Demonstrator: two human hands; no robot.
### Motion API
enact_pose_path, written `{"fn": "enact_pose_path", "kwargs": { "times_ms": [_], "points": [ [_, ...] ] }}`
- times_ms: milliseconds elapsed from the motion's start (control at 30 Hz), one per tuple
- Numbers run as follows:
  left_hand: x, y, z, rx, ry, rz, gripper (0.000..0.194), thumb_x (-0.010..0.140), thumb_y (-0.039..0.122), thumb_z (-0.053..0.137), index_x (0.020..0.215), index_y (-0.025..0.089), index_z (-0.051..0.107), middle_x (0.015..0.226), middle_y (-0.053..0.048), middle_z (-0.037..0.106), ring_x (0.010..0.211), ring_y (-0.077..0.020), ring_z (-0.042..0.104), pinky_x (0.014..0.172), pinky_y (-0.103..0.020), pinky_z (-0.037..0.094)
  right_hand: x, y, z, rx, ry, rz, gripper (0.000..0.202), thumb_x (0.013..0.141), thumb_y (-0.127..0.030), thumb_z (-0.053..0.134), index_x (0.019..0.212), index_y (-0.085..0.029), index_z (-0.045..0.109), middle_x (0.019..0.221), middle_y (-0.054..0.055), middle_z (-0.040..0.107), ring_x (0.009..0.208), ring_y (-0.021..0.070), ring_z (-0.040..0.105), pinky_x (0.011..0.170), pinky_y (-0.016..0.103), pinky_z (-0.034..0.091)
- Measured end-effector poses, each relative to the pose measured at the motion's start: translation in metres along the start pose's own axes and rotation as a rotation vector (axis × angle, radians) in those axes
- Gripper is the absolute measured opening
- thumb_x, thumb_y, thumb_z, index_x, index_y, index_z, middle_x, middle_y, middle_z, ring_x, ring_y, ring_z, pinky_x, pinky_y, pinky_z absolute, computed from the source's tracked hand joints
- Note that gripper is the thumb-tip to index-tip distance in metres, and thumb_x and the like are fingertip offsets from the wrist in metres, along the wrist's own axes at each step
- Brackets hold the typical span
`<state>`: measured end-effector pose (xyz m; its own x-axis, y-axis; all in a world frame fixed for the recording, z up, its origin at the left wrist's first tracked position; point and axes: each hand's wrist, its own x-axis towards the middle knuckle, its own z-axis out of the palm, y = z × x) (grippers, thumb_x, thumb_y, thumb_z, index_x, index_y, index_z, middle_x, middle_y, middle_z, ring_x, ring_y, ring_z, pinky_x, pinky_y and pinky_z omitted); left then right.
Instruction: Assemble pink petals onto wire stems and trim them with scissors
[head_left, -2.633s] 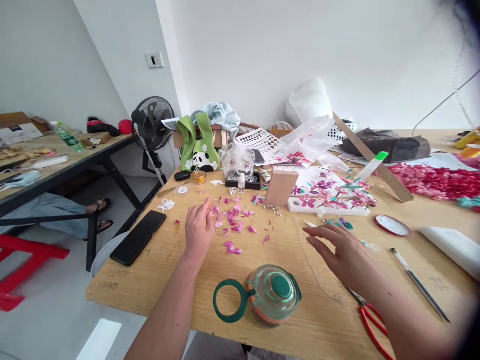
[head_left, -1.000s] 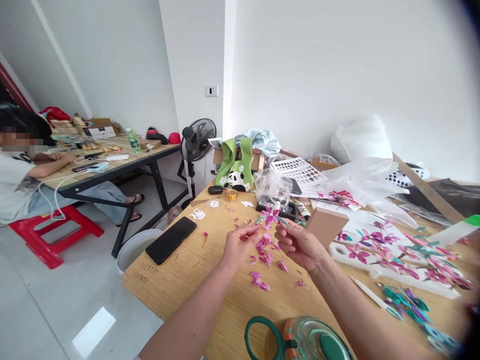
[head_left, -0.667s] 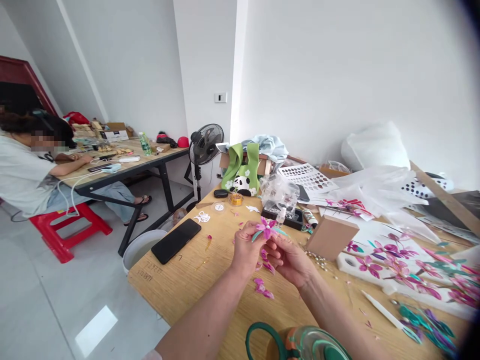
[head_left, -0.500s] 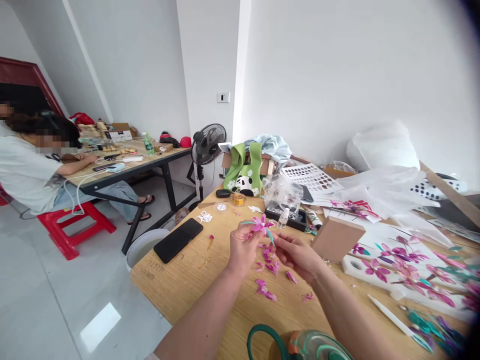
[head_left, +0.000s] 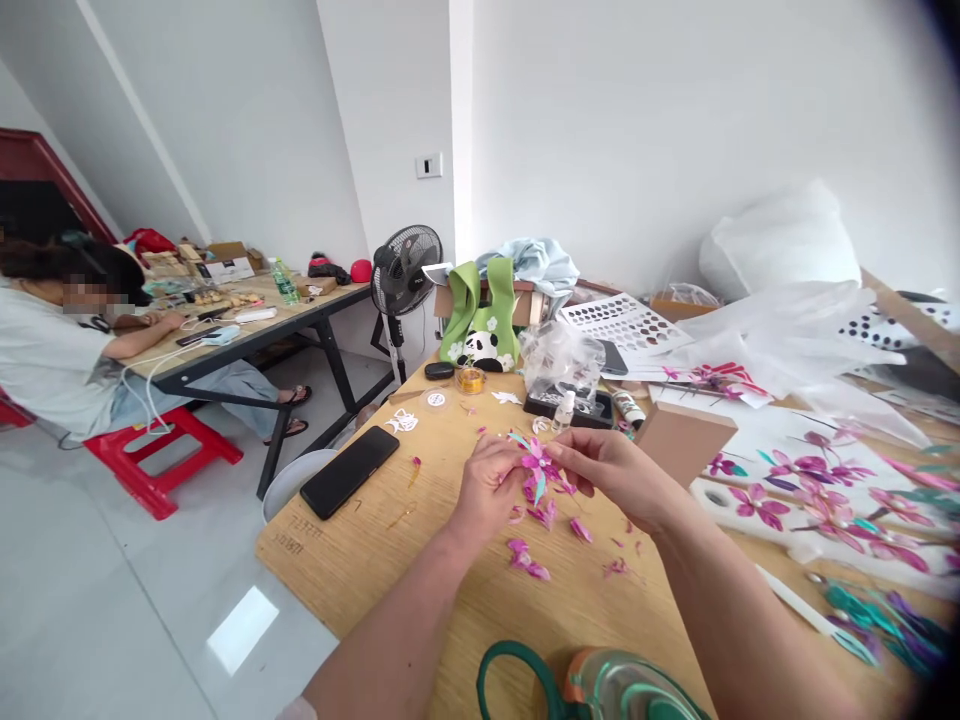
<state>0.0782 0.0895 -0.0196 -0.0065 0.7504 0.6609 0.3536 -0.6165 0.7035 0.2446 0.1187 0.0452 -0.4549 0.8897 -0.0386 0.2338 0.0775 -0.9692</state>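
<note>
Between my two hands, above the wooden table (head_left: 442, 580), is a pink artificial flower (head_left: 536, 460) with turquoise leaves. My left hand (head_left: 491, 485) pinches it from the left, fingers closed. My right hand (head_left: 604, 470) has thumb and fingertips closed on the flower's right side. How the stem sits in the fingers is hidden. Beneath the hands lie several loose pink petals (head_left: 527, 560) in small piles. Finished-looking pink flowers (head_left: 757, 507) rest on white sheets and foam to the right.
A black phone (head_left: 350, 472) lies at left. Behind the hands are a small bottle (head_left: 564, 410), a black tray (head_left: 592, 420), and a green panda bag (head_left: 480, 330). A brown block (head_left: 682, 445) stands right. A green-handled jug (head_left: 622, 685) is nearest. A person (head_left: 60, 350) sits at another table.
The flower has turned, its leaf now pointing down. My right hand has moved up from below the flower to its right side. The view has shifted slightly.
</note>
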Motion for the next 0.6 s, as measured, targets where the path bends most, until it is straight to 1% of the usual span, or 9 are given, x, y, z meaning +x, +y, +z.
{"fn": "enact_pose_path", "kwargs": {
  "times_ms": [100,167,267,367,467,600],
  "points": [
    [-0.001,-0.003,0.003,-0.029,0.014,-0.022,0.01,0.08,0.016,0.059,0.076,0.019,0.069,0.075,-0.004,0.066,0.08,-0.0179,0.058,0.079,-0.035,0.046,0.001,0.005,0.002,0.062,-0.001,0.002,0.041,0.063,-0.054,0.072,0.06,-0.016,0.057,0.05,-0.004,0.048,0.047,0.0079,0.039,0.044,0.022,0.029],
    [-0.002,-0.003,0.004,-0.076,0.036,-0.028,0.007,0.078,0.017,0.062,0.077,0.018,0.069,0.075,-0.005,0.067,0.078,-0.0173,0.058,0.079,-0.035,0.046,0.001,0.009,0.003,0.134,-0.002,0.033,0.04,0.062,-0.052,0.074,0.061,-0.016,0.057,0.051,-0.003,0.049,0.047,0.0079,0.041,0.045,0.022,0.03],
    [-0.001,-0.001,0.003,-0.123,0.046,-0.036,0.01,0.079,0.022,0.062,0.074,0.018,0.069,0.071,-0.005,0.067,0.075,-0.0169,0.057,0.075,-0.033,0.047,0.002,0.012,0.004,0.286,-0.031,0.099,0.04,0.058,-0.049,0.078,0.06,-0.015,0.056,0.053,-0.002,0.051,0.047,0.0072,0.042,0.044,0.021,0.028],
    [0.0,0.001,0.002,-0.098,0.028,-0.062,0.013,0.08,0.026,0.063,0.071,0.019,0.07,0.068,-0.003,0.066,0.075,-0.017,0.057,0.075,-0.034,0.046,0.003,0.013,0.006,0.417,-0.03,0.144,0.039,0.054,-0.042,0.082,0.058,-0.015,0.054,0.052,-0.003,0.048,0.047,0.0059,0.04,0.042,0.021,0.025],
    [0.002,0.002,0.001,-0.083,0.014,-0.059,0.016,0.08,0.027,0.063,0.068,0.02,0.07,0.066,-0.003,0.066,0.074,-0.017,0.057,0.077,-0.034,0.045,0.004,0.012,0.007,0.467,-0.028,0.157,0.037,0.054,-0.038,0.082,0.056,-0.015,0.053,0.052,-0.003,0.047,0.046,0.0053,0.037,0.042,0.021,0.021],
    [0.002,0.002,0.0,-0.124,0.028,-0.077,0.016,0.079,0.028,0.064,0.067,0.02,0.069,0.065,-0.002,0.066,0.072,-0.0162,0.056,0.076,-0.034,0.045,0.005,0.012,0.008,0.507,-0.032,0.162,0.035,0.054,-0.037,0.081,0.056,-0.016,0.053,0.052,-0.004,0.044,0.046,0.0051,0.034,0.041,0.022,0.02]
  ]
}}
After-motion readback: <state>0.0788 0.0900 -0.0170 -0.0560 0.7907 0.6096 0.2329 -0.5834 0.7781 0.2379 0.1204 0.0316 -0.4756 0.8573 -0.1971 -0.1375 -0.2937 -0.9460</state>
